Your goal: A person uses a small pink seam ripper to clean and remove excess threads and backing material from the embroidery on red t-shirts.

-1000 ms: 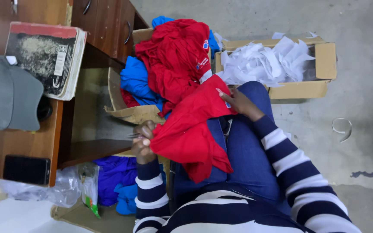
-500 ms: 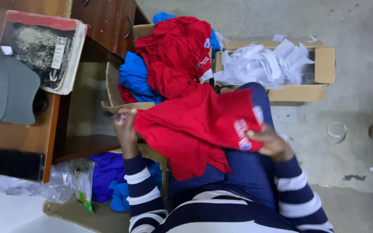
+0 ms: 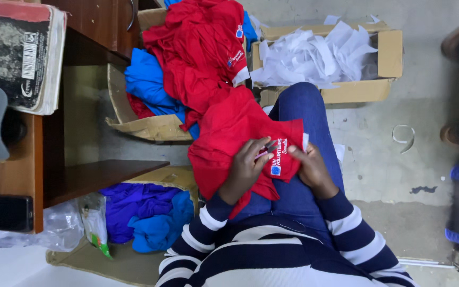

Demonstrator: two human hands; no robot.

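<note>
A red shirt (image 3: 229, 133) lies across the seated person's denim-clad lap at frame centre, its long axis slanting from the lower centre up toward the heaped carton of red and blue garments (image 3: 187, 69). The left hand (image 3: 248, 167) and right hand (image 3: 309, 167) pinch its printed edge, fingers curled closed on cloth. A box of white paper scraps (image 3: 325, 58) sits upper right.

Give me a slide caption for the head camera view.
Both hands, left hand and right hand, hold a red shirt on the lap beside cardboard boxes.
</note>
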